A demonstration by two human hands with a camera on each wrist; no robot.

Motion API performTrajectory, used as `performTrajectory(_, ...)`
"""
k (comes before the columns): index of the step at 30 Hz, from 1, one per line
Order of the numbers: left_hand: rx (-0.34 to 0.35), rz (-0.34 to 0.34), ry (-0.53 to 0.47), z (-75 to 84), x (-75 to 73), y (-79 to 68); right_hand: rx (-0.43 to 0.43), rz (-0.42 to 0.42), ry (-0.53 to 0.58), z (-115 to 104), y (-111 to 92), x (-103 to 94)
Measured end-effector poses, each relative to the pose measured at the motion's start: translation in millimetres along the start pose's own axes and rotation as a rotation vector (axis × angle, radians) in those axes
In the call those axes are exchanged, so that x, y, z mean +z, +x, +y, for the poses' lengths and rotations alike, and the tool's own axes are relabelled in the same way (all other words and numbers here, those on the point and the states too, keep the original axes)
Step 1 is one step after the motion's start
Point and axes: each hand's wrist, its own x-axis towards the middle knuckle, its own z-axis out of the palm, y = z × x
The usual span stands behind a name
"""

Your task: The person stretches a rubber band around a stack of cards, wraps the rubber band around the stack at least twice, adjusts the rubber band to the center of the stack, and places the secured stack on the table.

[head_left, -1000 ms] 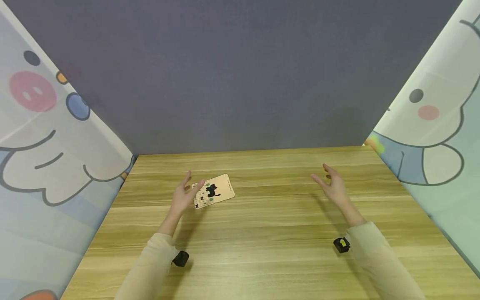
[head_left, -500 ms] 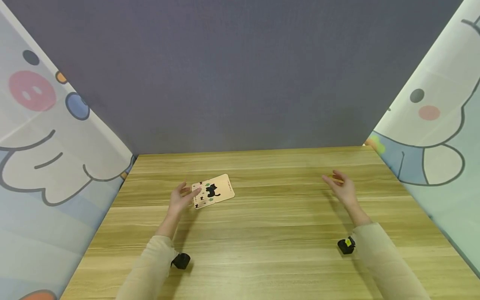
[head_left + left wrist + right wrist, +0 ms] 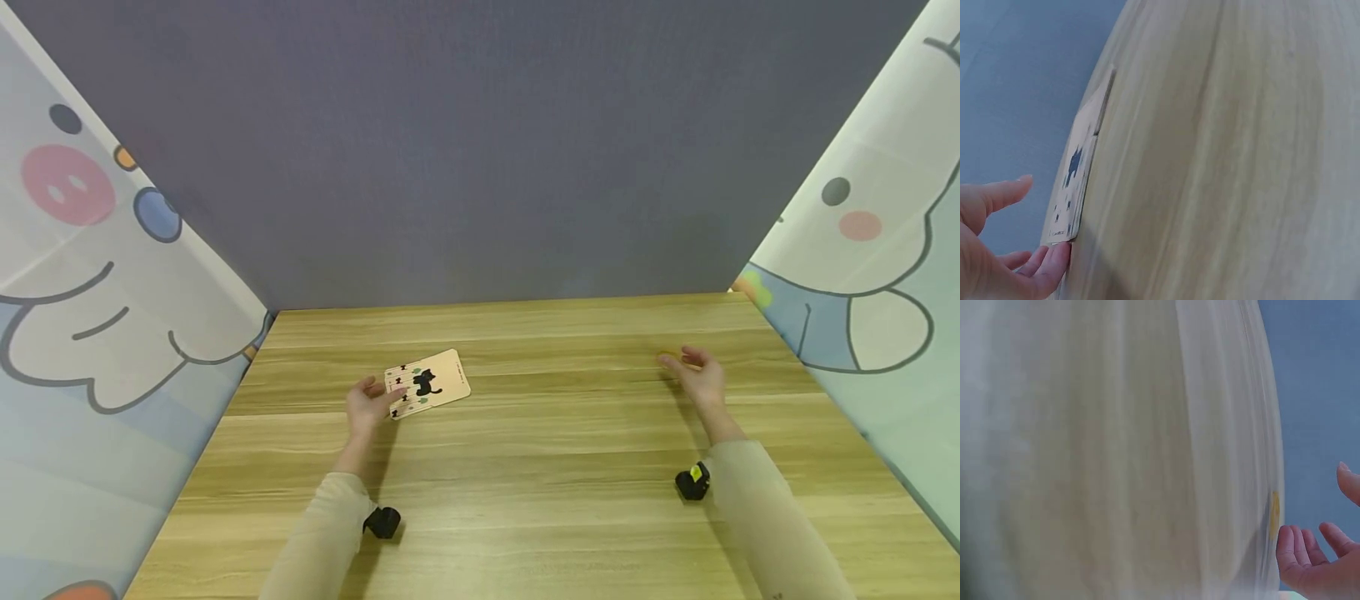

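Note:
A flat cream card-like item (image 3: 448, 377) with a black cat print lies on the wooden table, left of the middle; its edge looks layered in the left wrist view. My left hand (image 3: 367, 406) is at its left end. In the left wrist view the fingertips (image 3: 1054, 259) are right at the item's near end, while the thumb (image 3: 1007, 192) stands raised and apart from it. On the right, my right hand (image 3: 703, 383) is beside a small flat yellow thing (image 3: 1274, 514), its kind unclear. The right thumb is spread away from the fingers (image 3: 1300, 547).
The wooden table (image 3: 525, 500) meets a dark grey panel (image 3: 480, 167) at its far edge. Cartoon-printed fabric walls (image 3: 112, 333) flank both sides. A black wrist camera (image 3: 384, 522) sits under the left sleeve, and another black camera (image 3: 692, 482) beside the right sleeve.
My left hand has lowered toward the cream item's left end. The right hand has moved right and nearer, down beside the yellow thing. The cream item has stayed in place.

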Motion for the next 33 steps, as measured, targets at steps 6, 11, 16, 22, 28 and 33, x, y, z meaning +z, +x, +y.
performTrajectory(6,0.004,0.063,0.063,-5.2,4.7,1.3,0.067,0.018,-0.028,3.0,7.6,0.3)
performTrajectory(11,0.000,0.073,0.096,-8.6,9.1,4.1,0.090,0.033,-0.042,5.1,14.2,0.9)
performTrajectory(16,0.009,0.091,0.126,-9.5,15.2,3.3,0.108,0.037,-0.088,8.0,19.7,0.6)
performTrajectory(22,0.024,0.117,0.184,-10.6,23.4,1.4,0.132,0.002,-0.074,12.0,23.4,0.3)
performTrajectory(28,0.028,0.186,0.259,-10.4,30.4,-0.8,0.111,-0.004,-0.104,13.0,24.3,0.9)
performTrajectory(33,-0.003,0.202,0.301,-5.5,33.2,-3.4,0.138,-0.013,-0.062,15.1,24.6,0.2)
